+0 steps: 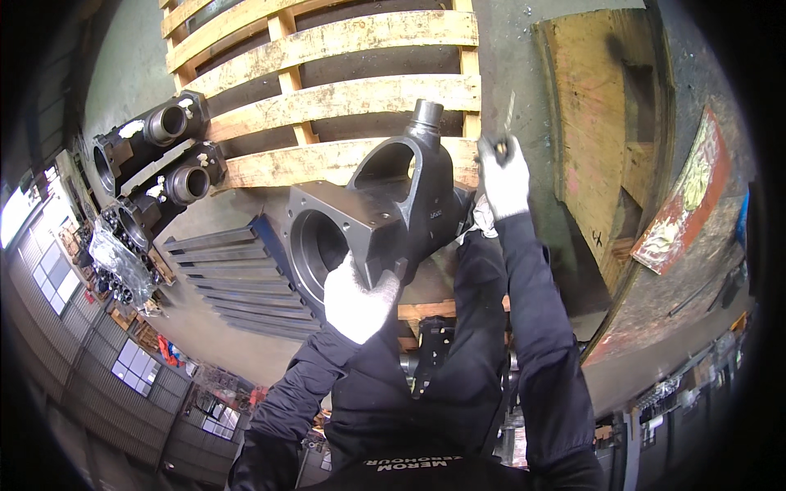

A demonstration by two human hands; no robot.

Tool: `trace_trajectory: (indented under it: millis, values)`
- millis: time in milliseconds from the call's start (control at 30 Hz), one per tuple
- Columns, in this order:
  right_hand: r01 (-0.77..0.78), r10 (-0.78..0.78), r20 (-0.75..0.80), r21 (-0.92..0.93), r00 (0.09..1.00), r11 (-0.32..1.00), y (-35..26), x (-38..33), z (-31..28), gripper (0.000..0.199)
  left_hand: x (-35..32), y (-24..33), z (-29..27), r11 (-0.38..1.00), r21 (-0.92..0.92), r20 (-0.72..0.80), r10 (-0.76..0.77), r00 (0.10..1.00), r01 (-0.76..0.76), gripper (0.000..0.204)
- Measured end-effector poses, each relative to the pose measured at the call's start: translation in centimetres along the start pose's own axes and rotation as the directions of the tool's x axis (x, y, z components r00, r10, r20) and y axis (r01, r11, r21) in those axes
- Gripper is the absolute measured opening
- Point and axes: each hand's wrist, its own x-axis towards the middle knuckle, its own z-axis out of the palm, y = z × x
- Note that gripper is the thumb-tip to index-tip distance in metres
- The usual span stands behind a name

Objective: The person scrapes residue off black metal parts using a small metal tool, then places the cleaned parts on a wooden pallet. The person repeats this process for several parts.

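Observation:
A heavy dark metal casting (422, 192) lies in front of me, with a square drilled flange, a round bore and a side opening. Its machined round stub points away from me. My left hand (360, 299), in a white glove, grips the flange's near edge, its fingers partly hidden at the bore. Off the casting's right side, my right hand (503, 176), in a white glove with dark fingertips, is closed around a thin, pale, blade-like tool (511, 113) that points away. What kind of tool it is, I cannot make out. A crumpled white rag (481, 218) sits below that hand.
A slatted wooden pallet (344, 49) lies beyond the casting. Similar castings (187, 185) stand at left, near a dark slatted metal frame (225, 266). Right of me are worn wooden boards (594, 139) and a curved reddish plate (684, 200) smeared with pale yellow paste.

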Motion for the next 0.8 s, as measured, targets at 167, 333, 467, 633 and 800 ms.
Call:
trace_trajectory:
  millis: [167, 333, 467, 633, 800]
  values:
    - [0.104, -0.1, 0.027, -0.292, 0.995, 0.951, -2.4, 5.2, 3.5, 0.07, 0.0, 1.1, -0.1, 0.996, 0.087, 0.021, -0.007, 1.0, 0.005, 0.035]
    - [0.016, 0.014, 0.227, -0.132, 0.974, 0.991, -2.9, 6.0, 4.8, 0.07, -0.7, 0.5, 0.1, 0.991, 0.112, 0.044, 0.067, 0.997, -0.071, 0.035]
    - [-0.141, 0.071, 0.392, 0.152, 0.917, 0.978, -1.7, 5.7, 4.8, 0.05, -1.5, -0.9, 1.1, 0.969, 0.173, 0.01, 0.177, 0.984, -0.176, 0.031]
    - [-0.187, 0.114, 0.23, 0.323, 0.966, 0.928, -0.7, 3.7, 4.5, 0.045, -2.5, -2.0, 2.2, 0.976, 0.129, -0.028, 0.183, 0.983, -0.178, 0.033]
    - [-0.209, 0.157, 0.153, 0.433, 0.976, 0.877, -0.7, 1.5, 4.0, 0.039, -3.2, -2.3, 1.7, 0.978, 0.165, -0.006, 0.133, 0.991, -0.13, 0.032]
